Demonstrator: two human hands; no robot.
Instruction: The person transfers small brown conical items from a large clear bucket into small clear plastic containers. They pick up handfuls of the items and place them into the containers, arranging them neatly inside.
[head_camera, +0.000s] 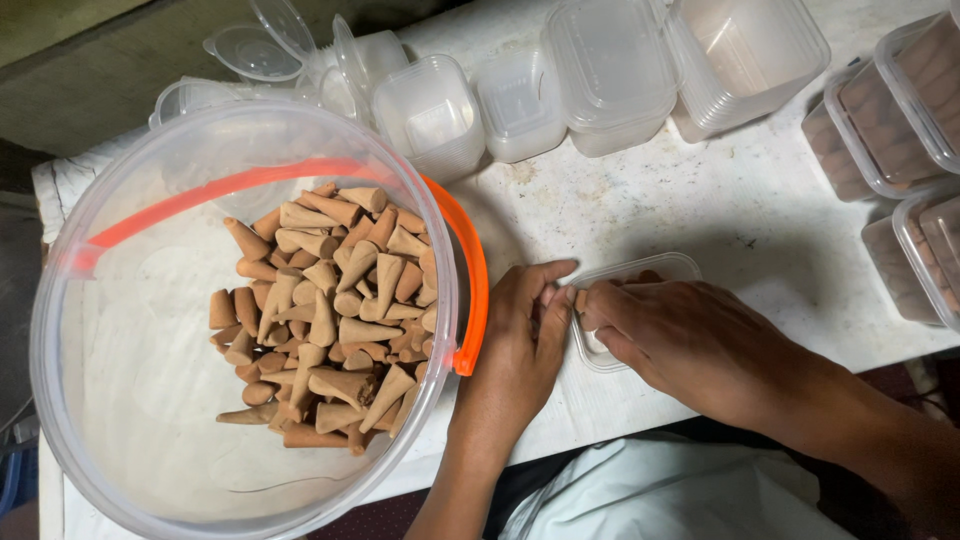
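A small clear plastic container (668, 268) lies on the white table (740, 200) in front of me. My right hand (690, 345) rests over it, fingers bent onto its left edge, covering most of it. My left hand (520, 345) touches the container's left rim with thumb and fingertips. Brown cones show at the container's top edge. To the left stands a large clear bucket (130, 420) with an orange handle (468, 280), holding a heap of brown cone-shaped pieces (330, 310).
Empty clear containers and loose lids (600, 70) crowd the far edge of the table. Closed containers filled with brown cones (900, 110) stand at the right. My light-coloured clothing (670, 495) shows at the near edge.
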